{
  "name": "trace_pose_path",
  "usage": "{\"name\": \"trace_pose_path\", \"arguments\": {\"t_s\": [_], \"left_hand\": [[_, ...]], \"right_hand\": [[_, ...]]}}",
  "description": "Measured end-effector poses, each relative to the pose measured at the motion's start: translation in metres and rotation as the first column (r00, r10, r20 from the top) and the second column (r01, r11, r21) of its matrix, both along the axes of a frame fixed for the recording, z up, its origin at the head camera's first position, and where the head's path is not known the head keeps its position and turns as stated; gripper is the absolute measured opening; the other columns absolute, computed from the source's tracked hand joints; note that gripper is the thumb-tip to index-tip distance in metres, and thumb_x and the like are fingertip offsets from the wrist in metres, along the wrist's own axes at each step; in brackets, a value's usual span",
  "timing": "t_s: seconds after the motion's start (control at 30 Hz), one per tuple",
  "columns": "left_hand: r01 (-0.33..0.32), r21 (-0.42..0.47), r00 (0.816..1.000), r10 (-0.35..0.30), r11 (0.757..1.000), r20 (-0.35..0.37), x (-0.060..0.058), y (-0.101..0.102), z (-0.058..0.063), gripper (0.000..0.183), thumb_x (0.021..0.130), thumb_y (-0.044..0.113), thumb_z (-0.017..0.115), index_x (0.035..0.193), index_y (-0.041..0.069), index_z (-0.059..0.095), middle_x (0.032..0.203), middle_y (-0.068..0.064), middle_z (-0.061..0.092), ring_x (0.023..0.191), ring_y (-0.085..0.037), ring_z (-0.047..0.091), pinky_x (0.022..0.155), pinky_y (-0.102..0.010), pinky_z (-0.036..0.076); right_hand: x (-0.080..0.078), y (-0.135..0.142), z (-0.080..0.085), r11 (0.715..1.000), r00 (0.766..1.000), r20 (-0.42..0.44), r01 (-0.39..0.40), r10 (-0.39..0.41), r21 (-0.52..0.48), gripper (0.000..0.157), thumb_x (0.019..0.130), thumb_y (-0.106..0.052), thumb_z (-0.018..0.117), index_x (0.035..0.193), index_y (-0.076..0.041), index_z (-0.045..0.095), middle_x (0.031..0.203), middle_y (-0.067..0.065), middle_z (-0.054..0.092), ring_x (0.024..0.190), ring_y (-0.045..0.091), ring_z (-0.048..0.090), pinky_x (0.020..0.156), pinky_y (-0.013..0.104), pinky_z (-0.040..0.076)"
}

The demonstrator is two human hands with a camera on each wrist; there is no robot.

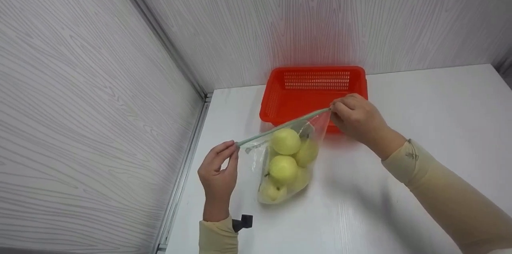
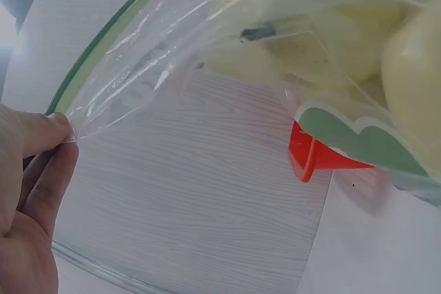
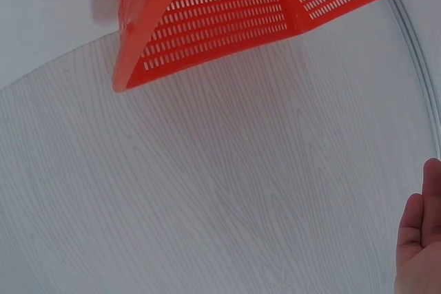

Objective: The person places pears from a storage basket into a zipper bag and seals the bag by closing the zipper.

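A clear zip-top bag with a green strip along its mouth hangs between my two hands. Inside are several round yellow-green fruits, some showing dark stems. My left hand pinches one end of the strip between thumb and fingers. At the strip's other, higher end, my right hand pinches the corner. In the left wrist view, the bag's film stretches from the left fingertips, and a green print shows on it. The right wrist view catches only part of the right hand, with the bag out of sight.
Behind the bag, a red plastic basket with slotted sides sits on the white table, partly covered by the right hand and bag. Wood-grain panels rise at the back and left. A black mount sticks out from the left sleeve.
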State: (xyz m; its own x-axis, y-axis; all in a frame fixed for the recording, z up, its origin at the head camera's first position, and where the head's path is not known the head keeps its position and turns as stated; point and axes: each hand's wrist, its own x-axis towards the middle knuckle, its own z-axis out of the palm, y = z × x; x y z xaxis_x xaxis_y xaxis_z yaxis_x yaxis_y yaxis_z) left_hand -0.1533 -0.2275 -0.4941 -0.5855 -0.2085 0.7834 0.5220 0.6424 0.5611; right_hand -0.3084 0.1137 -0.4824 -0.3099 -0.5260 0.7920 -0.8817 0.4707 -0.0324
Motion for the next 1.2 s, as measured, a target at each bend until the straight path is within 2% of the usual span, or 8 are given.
{"name": "trace_pose_path", "arguments": {"t_s": [0.2,0.4,0.53,0.67,0.8,0.9,1.03,1.2], "left_hand": [[0.031,0.023,0.997,-0.029,0.999,-0.068,-0.011,-0.001,0.013,0.022,0.08,-0.016,0.079,0.096,-0.001,0.08,0.1,-0.012,0.077,0.091,-0.024,0.076,0.081,-0.021,0.059],[0.047,-0.033,0.993,-0.05,0.998,-0.103,-0.024,0.002,0.029,0.018,0.083,-0.013,0.078,0.095,-0.001,0.079,0.098,-0.01,0.077,0.088,-0.024,0.076,0.08,-0.023,0.06],[0.088,-0.077,0.992,-0.095,0.993,-0.087,-0.029,0.009,0.033,0.018,0.082,-0.013,0.078,0.096,-0.001,0.079,0.098,-0.009,0.077,0.087,-0.023,0.076,0.082,-0.023,0.06],[0.162,-0.094,0.985,-0.167,0.982,-0.049,-0.035,0.018,0.04,0.022,0.083,-0.013,0.078,0.099,0.001,0.08,0.1,-0.008,0.077,0.088,-0.022,0.075,0.083,-0.023,0.06],[0.255,-0.099,0.967,-0.254,0.962,0.026,-0.045,0.03,0.051,0.014,0.087,-0.006,0.077,0.099,0.001,0.079,0.101,-0.009,0.077,0.09,-0.022,0.074,0.086,-0.025,0.059],[0.332,-0.114,0.942,-0.323,0.936,0.087,-0.061,0.045,0.056,0.008,0.091,0.0,0.077,0.099,0.0,0.078,0.099,-0.009,0.076,0.089,-0.019,0.072,0.083,-0.025,0.06],[0.419,-0.148,0.901,-0.39,0.896,0.191,-0.091,0.075,0.068,0.008,0.092,0.005,0.077,0.099,0.002,0.077,0.098,-0.008,0.075,0.087,-0.015,0.07,0.077,-0.025,0.059],[0.444,-0.238,0.868,-0.349,0.864,0.352,-0.134,0.122,0.101,0.008,0.096,0.008,0.072,0.103,0.005,0.076,0.099,-0.006,0.074,0.087,-0.015,0.067,0.079,-0.021,0.056]], "right_hand": [[0.008,0.006,0.018,1.0,0.999,-0.041,-0.001,0.0,-0.02,0.027,0.075,0.003,0.088,0.092,0.004,0.068,0.083,0.017,0.071,0.074,0.032,0.068,0.072,0.046,0.062],[0.02,0.016,0.04,0.999,0.998,-0.045,-0.037,0.035,-0.03,0.03,0.071,0.009,0.085,0.09,0.002,0.064,0.081,0.014,0.068,0.072,0.03,0.064,0.063,0.042,0.059],[0.035,0.033,0.052,0.999,0.999,0.013,-0.03,0.03,-0.027,0.032,0.066,0.013,0.082,0.087,-0.001,0.063,0.079,0.012,0.067,0.072,0.029,0.063,0.058,0.042,0.057],[0.051,0.054,0.068,0.998,0.993,0.111,0.042,-0.046,0.04,0.023,0.072,0.008,0.079,0.085,-0.003,0.064,0.08,0.01,0.07,0.074,0.024,0.066,0.062,0.039,0.059],[0.058,0.075,0.084,0.993,0.983,0.156,0.091,-0.101,0.071,0.02,0.072,0.003,0.077,0.081,-0.007,0.062,0.075,0.004,0.07,0.068,0.014,0.062,0.061,0.028,0.055],[0.053,0.093,0.091,0.988,0.977,0.161,0.13,-0.142,0.085,0.023,0.068,0.003,0.076,0.076,-0.011,0.06,0.071,-0.001,0.068,0.063,0.007,0.057,0.056,0.021,0.047],[0.039,0.122,0.101,0.965,0.947,0.204,0.222,-0.247,0.139,0.023,0.067,0.002,0.076,0.072,-0.012,0.06,0.069,0.001,0.072,0.061,0.011,0.061,0.054,0.016,0.04],[0.005,0.155,0.122,0.892,0.856,0.262,0.402,-0.446,0.206,0.014,0.074,-0.004,0.076,0.071,-0.007,0.062,0.072,0.011,0.074,0.06,0.026,0.065,0.056,0.015,0.033]]}}
